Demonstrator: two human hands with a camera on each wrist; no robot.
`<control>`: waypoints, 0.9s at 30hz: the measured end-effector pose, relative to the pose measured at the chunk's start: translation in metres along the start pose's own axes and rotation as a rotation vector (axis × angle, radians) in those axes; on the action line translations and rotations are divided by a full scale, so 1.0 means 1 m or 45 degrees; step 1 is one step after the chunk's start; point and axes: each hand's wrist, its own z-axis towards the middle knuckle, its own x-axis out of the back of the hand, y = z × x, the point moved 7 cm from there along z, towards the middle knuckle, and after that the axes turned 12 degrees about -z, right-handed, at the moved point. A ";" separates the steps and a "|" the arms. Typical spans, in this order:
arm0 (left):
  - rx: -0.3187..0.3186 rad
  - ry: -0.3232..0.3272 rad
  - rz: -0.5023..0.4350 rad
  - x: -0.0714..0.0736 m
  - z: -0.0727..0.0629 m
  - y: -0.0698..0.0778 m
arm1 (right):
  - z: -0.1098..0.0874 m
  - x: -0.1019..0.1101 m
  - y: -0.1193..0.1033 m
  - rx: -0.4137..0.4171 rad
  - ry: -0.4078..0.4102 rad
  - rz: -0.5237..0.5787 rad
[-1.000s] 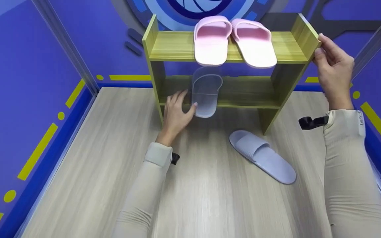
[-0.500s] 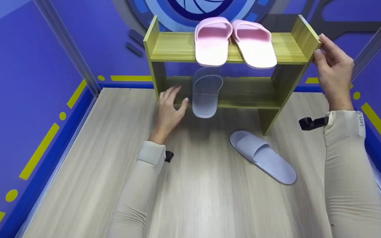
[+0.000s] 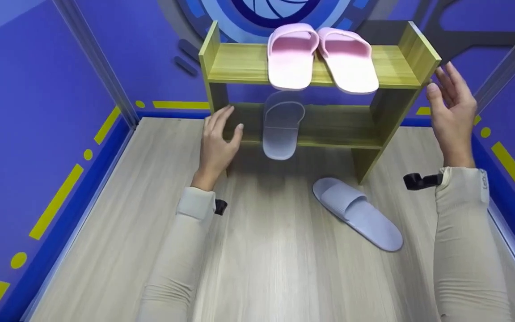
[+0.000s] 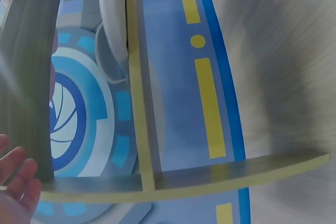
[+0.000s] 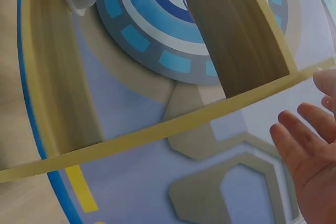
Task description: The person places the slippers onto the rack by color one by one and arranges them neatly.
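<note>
My left hand is beside the left side panel of a wooden shoe rack, fingers spread and holding nothing. The left wrist view shows its fingertips near the panel's edge; contact is unclear. Just off the rack's right side panel, my right hand has its fingers relaxed and apart. The right wrist view has that hand beside the panel, holding nothing. A grey slipper lies on the lower shelf, jutting past its front edge. Its mate, another grey slipper, lies slantwise on the floor.
On the top shelf sit two pink slippers, the left one and the right one, toes toward the wall. Behind the rack stands a blue patterned wall. Pale wood-look flooring spreads in front.
My left hand has moved left, from beside the shelved grey slipper to the rack's left side. My right hand has let go of the right panel and lowered slightly.
</note>
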 end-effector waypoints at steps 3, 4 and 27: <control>-0.031 0.044 -0.001 0.007 0.004 0.002 | -0.007 -0.002 0.016 -0.021 0.012 -0.072; -0.039 0.059 0.002 0.009 0.006 0.003 | -0.010 -0.003 0.024 -0.027 0.014 -0.090; 0.123 0.084 -0.174 0.047 0.069 0.003 | -0.117 -0.060 0.133 -0.004 -0.464 -0.358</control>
